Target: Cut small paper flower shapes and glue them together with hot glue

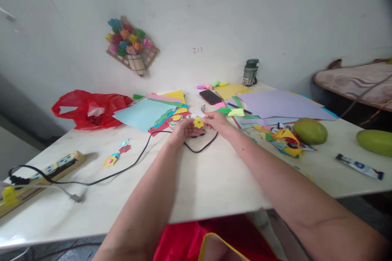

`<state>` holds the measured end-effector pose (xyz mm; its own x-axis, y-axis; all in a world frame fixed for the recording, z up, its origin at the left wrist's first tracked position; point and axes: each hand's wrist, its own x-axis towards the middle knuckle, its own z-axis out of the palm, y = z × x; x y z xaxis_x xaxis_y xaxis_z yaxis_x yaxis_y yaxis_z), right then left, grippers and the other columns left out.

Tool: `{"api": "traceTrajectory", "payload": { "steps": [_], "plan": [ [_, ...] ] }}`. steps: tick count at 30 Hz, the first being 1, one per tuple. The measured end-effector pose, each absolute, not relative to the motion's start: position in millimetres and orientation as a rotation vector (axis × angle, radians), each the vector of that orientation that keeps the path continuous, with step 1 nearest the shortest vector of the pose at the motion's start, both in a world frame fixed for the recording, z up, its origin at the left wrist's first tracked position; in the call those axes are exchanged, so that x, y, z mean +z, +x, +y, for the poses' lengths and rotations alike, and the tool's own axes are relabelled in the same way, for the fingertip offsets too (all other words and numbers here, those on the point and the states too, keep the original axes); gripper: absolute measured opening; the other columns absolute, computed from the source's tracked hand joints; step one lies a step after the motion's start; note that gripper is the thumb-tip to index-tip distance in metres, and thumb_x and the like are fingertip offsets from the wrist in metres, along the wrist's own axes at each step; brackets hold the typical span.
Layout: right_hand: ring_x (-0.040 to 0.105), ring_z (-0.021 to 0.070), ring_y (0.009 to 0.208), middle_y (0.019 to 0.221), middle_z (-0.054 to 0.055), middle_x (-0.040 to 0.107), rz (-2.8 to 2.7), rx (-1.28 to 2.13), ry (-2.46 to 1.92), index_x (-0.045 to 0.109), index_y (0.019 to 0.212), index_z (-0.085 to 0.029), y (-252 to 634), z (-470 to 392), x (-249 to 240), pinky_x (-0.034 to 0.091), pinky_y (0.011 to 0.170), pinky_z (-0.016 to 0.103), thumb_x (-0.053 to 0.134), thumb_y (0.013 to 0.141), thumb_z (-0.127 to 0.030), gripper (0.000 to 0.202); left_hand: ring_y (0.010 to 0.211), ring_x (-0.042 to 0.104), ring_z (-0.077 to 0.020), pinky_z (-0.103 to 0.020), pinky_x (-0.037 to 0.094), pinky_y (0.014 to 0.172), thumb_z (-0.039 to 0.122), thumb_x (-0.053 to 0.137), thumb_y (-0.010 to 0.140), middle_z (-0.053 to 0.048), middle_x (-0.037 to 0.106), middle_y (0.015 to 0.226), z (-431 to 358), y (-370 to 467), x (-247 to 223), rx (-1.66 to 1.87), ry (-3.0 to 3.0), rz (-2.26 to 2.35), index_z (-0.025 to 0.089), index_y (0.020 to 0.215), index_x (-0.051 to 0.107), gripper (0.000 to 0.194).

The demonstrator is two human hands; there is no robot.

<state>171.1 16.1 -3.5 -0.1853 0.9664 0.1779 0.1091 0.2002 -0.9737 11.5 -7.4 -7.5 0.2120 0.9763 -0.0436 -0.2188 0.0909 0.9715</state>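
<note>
Both my hands meet over the middle of the table. My left hand (pixel 184 129) is half curled under a small yellow paper flower (pixel 198 122) with a green centre. My right hand (pixel 218 123) pinches at the flower's right side, thumb and fingers together. White paper shapes (pixel 197 114) show just above the yellow flower, touching it or close behind. A black cable (pixel 199 152) loops below the hands. To the left on the table, a short row of small paper flowers (pixel 111 160) lies flat, in yellow, blue and red.
A power strip (pixel 65 164) lies at left, below a red plastic bag (pixel 88 104). Paper sheets (pixel 272 104), a phone (pixel 210 97) and a green bottle (pixel 250 72) stand or lie at the back. Paper scraps (pixel 286 140), green fruit (pixel 310 131) and a tube (pixel 359 166) are at right.
</note>
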Motion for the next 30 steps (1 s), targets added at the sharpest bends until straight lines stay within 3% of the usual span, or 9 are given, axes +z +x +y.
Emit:
{"api": "traceTrajectory", "payload": {
  "steps": [5,10,17,22,26,30],
  "plan": [
    [0.041,0.0063,0.042,0.049,-0.003,0.055,-1.601,1.065,-1.064,0.055,0.055,-0.015,171,13,0,0.033,0.044,0.021,0.064,0.071,-0.022,0.019,0.057,0.066,-0.0192,-0.028,0.053,0.055,0.04,0.071,0.063,-0.001,0.057,0.056,-2,12,-13,1.245,1.091,0.941,0.014,0.071,0.055,0.032],
    [0.04,0.006,0.042,0.048,-0.003,0.055,-1.588,1.082,-1.084,0.054,0.053,-0.015,171,8,5,0.032,0.044,0.021,0.066,0.069,-0.019,0.02,0.054,0.059,-0.0112,-0.027,0.054,0.058,0.043,0.076,0.058,-0.002,0.06,0.06,5,8,-22,1.416,1.108,1.06,0.012,0.066,0.059,0.036],
    [0.039,0.0056,0.041,0.047,-0.003,0.055,-1.582,1.113,-1.068,0.055,0.054,-0.015,174,8,6,0.03,0.043,0.021,0.072,0.063,-0.027,0.022,0.064,0.06,-0.0118,-0.026,0.053,0.062,0.038,0.081,0.051,-0.005,0.064,0.07,1,7,-19,1.506,1.107,0.994,0.012,0.063,0.058,0.036],
    [0.038,0.0049,0.041,0.047,-0.003,0.054,-1.587,1.139,-1.034,0.054,0.053,-0.015,176,10,5,0.028,0.041,0.021,0.075,0.058,-0.037,0.031,0.053,0.058,-0.0105,-0.026,0.054,0.057,0.05,0.074,0.061,-0.001,0.057,0.059,-2,11,-14,1.378,1.095,1.031,0.011,0.069,0.06,0.042],
    [0.038,0.0047,0.041,0.047,-0.003,0.054,-1.593,1.128,-1.031,0.055,0.054,-0.015,177,13,1,0.027,0.04,0.02,0.074,0.059,-0.041,0.032,0.052,0.063,-0.0155,-0.026,0.053,0.051,0.059,0.064,0.069,-0.002,0.057,0.057,-4,13,-12,1.269,1.087,1.066,0.011,0.074,0.058,0.048],
    [0.039,0.005,0.041,0.048,-0.003,0.054,-1.587,1.121,-1.042,0.056,0.054,-0.015,178,14,2,0.027,0.039,0.02,0.074,0.058,-0.044,0.035,0.057,0.067,-0.0178,-0.023,0.052,0.052,0.05,0.073,0.064,-0.003,0.06,0.057,-5,10,-13,1.177,1.219,0.987,0.013,0.071,0.056,0.042]
  ]
}}
